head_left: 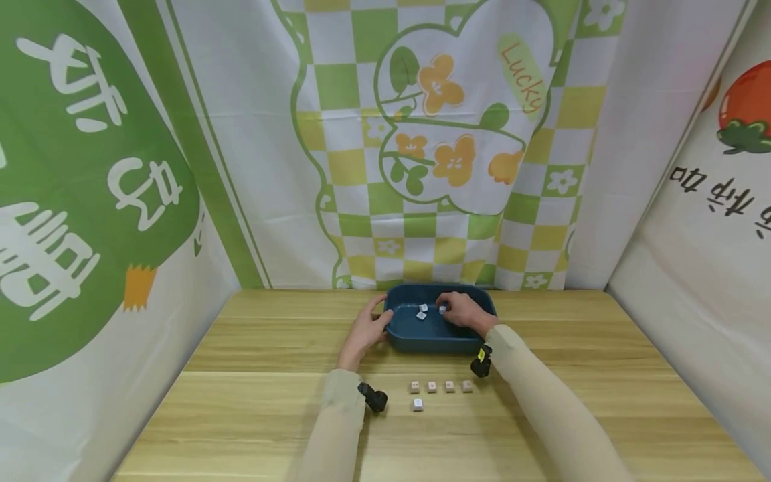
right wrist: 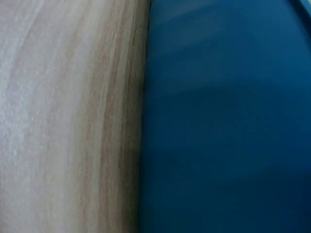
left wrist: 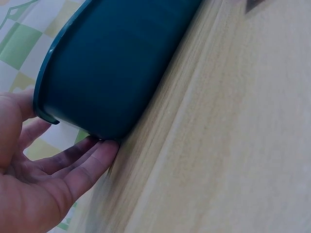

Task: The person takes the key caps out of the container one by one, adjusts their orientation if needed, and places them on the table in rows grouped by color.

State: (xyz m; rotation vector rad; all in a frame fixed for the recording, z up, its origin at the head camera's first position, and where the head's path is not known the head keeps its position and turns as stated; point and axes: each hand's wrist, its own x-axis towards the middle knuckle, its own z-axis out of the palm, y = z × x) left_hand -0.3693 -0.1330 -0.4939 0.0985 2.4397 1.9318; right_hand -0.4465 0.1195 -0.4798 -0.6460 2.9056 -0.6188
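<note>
A dark blue plastic basin [head_left: 434,345] stands at the back of the table. My left hand [head_left: 364,331] grips its left end, thumb over the rim and fingers against the outer wall; the left wrist view shows the fingers [left wrist: 92,167] low beside the basin's base. My right hand [head_left: 465,310] reaches inside, curled fingertips and thumb at a small white keycap-like cube [head_left: 442,309]. Two more white cubes [head_left: 422,312] lie on the basin floor, left of that hand. In the right wrist view only the basin's outer wall [right wrist: 223,116] and the table show; the hand is hidden.
In front of the basin, several small cubes [head_left: 432,387] form a row on the wooden table [head_left: 253,402], with a single white cube [head_left: 418,404] nearer me. A patterned curtain [head_left: 349,167] hangs behind the table's back edge. Printed cloth panels flank both sides.
</note>
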